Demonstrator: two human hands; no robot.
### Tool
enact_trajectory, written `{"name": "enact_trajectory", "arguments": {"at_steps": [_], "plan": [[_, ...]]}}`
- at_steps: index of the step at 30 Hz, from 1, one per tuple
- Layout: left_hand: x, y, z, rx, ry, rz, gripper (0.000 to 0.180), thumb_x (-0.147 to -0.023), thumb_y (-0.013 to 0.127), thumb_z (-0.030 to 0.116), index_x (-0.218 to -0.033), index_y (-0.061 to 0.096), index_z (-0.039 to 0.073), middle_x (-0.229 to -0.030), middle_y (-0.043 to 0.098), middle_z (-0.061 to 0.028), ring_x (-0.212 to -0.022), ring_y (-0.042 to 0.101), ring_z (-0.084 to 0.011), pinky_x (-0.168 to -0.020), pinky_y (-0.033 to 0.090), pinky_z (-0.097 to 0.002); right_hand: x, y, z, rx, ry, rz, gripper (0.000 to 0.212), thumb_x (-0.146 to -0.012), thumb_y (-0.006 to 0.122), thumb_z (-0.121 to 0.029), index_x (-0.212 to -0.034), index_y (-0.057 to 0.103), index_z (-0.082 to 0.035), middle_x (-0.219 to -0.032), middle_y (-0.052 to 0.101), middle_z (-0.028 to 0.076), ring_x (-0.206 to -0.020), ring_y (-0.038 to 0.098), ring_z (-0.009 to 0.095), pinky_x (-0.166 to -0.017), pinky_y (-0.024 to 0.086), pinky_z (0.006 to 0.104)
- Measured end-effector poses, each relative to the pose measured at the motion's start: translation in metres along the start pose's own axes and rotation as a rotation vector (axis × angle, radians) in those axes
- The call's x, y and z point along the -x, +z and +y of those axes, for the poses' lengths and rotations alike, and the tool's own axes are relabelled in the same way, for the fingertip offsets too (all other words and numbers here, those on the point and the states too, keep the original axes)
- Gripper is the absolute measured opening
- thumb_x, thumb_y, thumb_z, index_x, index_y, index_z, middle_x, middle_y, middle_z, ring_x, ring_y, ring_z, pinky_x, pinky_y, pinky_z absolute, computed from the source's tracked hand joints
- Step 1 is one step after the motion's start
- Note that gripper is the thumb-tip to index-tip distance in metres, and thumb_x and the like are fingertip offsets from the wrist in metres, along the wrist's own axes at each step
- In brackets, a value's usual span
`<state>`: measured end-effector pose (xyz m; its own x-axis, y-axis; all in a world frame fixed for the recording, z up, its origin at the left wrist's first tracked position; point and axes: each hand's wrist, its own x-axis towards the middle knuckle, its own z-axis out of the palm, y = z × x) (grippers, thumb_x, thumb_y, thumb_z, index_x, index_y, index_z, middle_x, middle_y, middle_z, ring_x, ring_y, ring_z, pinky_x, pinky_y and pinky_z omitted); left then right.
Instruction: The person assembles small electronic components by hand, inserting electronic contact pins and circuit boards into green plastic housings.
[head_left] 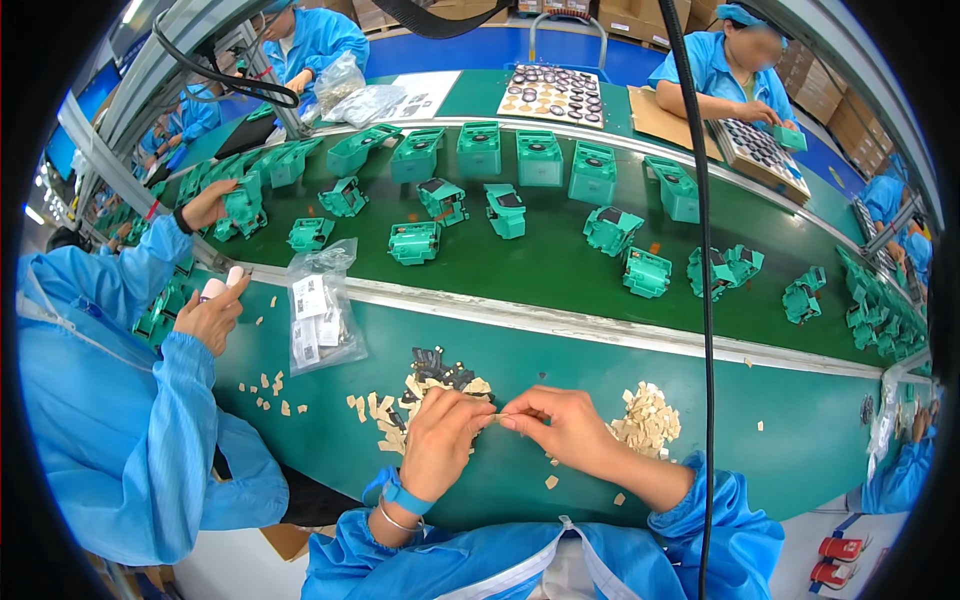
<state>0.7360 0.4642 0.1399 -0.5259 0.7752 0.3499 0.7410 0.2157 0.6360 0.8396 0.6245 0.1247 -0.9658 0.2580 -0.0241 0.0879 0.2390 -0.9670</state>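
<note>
My left hand (440, 438) and my right hand (562, 424) meet over the near bench, fingertips pinched together. Between them is a small tan piece (497, 419), mostly hidden by the fingers. Just beyond my left hand lies a heap of small black parts (437, 366), mixed with flat tan pieces (382, 410). A larger pile of tan pieces (648, 420) sits to the right of my right hand, and a few loose ones are scattered nearer to me.
Green plastic housings (540, 158) stand in rows on the dark green conveyor (380, 265) beyond a metal rail. A clear bag (322, 310) of parts lies left. A co-worker (120, 400) handles a housing there. A black cable (703, 250) hangs at right.
</note>
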Motion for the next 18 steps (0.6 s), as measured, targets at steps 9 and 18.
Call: {"name": "enact_trajectory", "arguments": {"at_steps": [9, 18], "plan": [[0.007, 0.0, 0.008, -0.199, 0.218, 0.026, 0.03, -0.069, 0.066, -0.006, -0.098, 0.065, 0.001, -0.095, 0.059, -0.0091, -0.086, 0.055, -0.0259, -0.074, 0.049, -0.0346, 0.007, -0.003, 0.007, -0.567, 0.339, -0.147, 0.013, -0.088, 0.067, -0.014, -0.09, 0.066, -0.001, -0.076, 0.065, 0.004, -0.067, 0.059, 0.008, -0.06, 0.048, 0.0225], [0.006, 0.002, 0.023, -0.132, 0.307, 0.078, 0.022, -0.069, 0.07, -0.004, -0.091, 0.065, 0.0, -0.084, 0.062, -0.0088, -0.076, 0.057, -0.0249, -0.067, 0.05, -0.0326, 0.022, -0.009, 0.006, -0.284, -0.005, -0.074, 0.014, -0.085, 0.069, -0.011, -0.093, 0.066, 0.0, -0.08, 0.064, 0.005, -0.068, 0.057, 0.01, -0.062, 0.047, 0.0224]]}}
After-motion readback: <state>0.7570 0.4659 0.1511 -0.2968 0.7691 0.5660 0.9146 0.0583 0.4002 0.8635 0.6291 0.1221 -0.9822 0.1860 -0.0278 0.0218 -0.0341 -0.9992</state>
